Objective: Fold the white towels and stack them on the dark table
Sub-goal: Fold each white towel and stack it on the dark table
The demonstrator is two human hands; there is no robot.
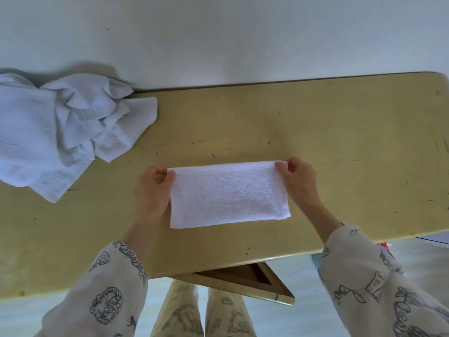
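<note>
Left hand (153, 188): pinching the far left corner of the folded white towel (228, 198), thumb on top, fingers curled under the edge
Right hand (297, 180): same deal on the far right corner, thumb and fingers pinched on the hem, corner lifted a bit off the surface
Folded towel: a flat rectangle, long side running left to right, sitting near the front edge of the table, roughly mid-width; near edge lies flat, far edge is the one being held
Unfolded pile (60, 132): crumpled white towels heaped at the far left corner of the table, spilling up against the wall, well apart from the folded one
Table (340, 147): honestly looks yellowish-tan here, not dark; scuffed, lots of little dark nicks, rounded far right corner
Wall (218, 32): plain white, the table's back edge is right up against it
Under the table: a wooden frame piece (243, 280) pokes out below the front edge
Floor (286, 319): pale, glossy
Arms: both reach forward from below, wrists bare, sleeves (379, 283) pale with dark doodle-style prints; matching trousers (201, 312) show at the bottom
</note>
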